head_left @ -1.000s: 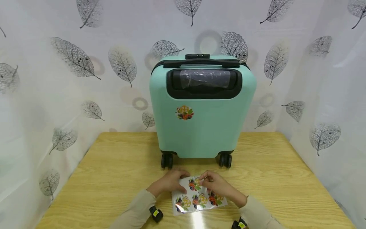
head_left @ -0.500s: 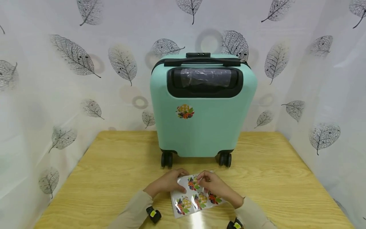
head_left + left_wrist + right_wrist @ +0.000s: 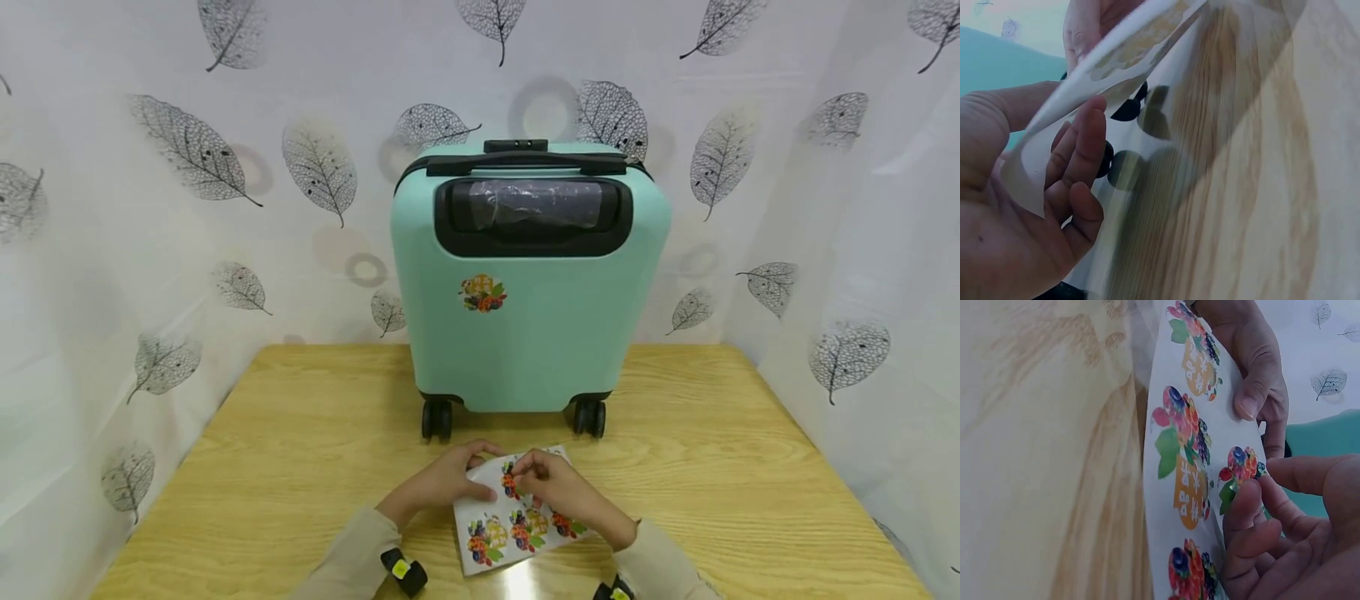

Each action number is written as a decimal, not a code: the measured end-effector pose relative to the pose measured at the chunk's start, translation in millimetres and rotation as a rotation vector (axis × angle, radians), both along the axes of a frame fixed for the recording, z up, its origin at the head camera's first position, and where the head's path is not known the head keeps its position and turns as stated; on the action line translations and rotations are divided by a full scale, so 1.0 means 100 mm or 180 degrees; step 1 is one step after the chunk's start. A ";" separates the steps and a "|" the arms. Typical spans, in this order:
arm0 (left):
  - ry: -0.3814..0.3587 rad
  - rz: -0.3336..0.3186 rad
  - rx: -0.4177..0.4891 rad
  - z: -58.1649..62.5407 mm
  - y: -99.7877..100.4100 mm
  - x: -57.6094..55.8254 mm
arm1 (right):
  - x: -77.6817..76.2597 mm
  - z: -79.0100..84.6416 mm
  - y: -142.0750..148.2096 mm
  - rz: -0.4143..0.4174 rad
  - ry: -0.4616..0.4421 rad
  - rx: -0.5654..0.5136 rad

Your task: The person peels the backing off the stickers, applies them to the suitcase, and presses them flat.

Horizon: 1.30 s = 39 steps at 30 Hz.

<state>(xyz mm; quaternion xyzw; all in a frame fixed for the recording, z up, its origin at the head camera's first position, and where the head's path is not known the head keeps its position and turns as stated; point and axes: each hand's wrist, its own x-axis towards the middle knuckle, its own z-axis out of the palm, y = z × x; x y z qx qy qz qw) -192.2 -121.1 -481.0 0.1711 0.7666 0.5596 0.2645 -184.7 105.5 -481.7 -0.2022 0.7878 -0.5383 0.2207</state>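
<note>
A white sheet of fruit stickers (image 3: 504, 533) is held tilted up from the table in front of the suitcase. My left hand (image 3: 444, 483) grips its left edge, thumb on the printed face and the other fingers behind, as the left wrist view shows (image 3: 1029, 187). With thumb and index finger my right hand (image 3: 562, 487) pinches the edge of an upper fruit sticker (image 3: 1238, 469), covering part of it. Several other fruit stickers (image 3: 1179, 450) lie flat on the sheet. A mint-green suitcase (image 3: 555, 333) stands upright behind, one round fruit sticker (image 3: 483, 294) on its upper left front.
The suitcase rests on its black wheels (image 3: 589, 418) on a wooden table (image 3: 315, 433). A pale leaf-patterned curtain (image 3: 322, 275) surrounds the table at the back and sides. Black wrist cameras (image 3: 403, 572) are strapped over both sleeves.
The sheet has tilted and turned slightly, its upper right corner now showing past the right hand. Both hands stay on it, and the right fingers have shifted a little left along the upper sticker.
</note>
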 end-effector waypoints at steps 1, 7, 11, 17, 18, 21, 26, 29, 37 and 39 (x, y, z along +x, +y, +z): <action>-0.0034 0.0002 0.0054 0.01 0.01 0.01 | 0.00 0.00 0.00 0.0002 -0.0001 -0.0009; -0.0031 0.0001 0.0197 0.04 0.05 0.03 | 0.03 0.05 -0.01 -0.0001 0.0059 -0.0063; 0.0026 0.0053 0.0198 0.04 0.08 0.04 | 0.04 0.06 -0.03 -0.0006 0.0105 -0.0069; 0.0073 0.0115 0.0214 0.06 0.12 0.06 | 0.08 0.10 -0.06 -0.0073 0.0292 0.0038; 0.0079 0.0124 0.0212 0.06 0.12 0.06 | 0.09 0.12 -0.07 -0.0079 0.0324 0.0064; 0.0072 0.0139 0.0212 0.06 0.13 0.07 | 0.10 0.14 -0.08 -0.0101 0.0360 0.0105; 0.0009 0.0165 0.0226 0.04 0.13 0.07 | 0.06 0.06 -0.06 -0.0084 0.0340 0.0069; -0.0039 0.0199 0.0223 0.04 0.13 0.07 | 0.06 0.06 -0.05 -0.0084 0.0342 0.0075; -0.0109 0.0230 0.0225 0.05 0.16 0.09 | 0.09 0.06 -0.04 -0.0098 0.0392 0.0136; -0.0094 0.0245 0.0209 0.04 0.17 0.09 | 0.09 0.06 -0.04 -0.0109 0.0445 0.0156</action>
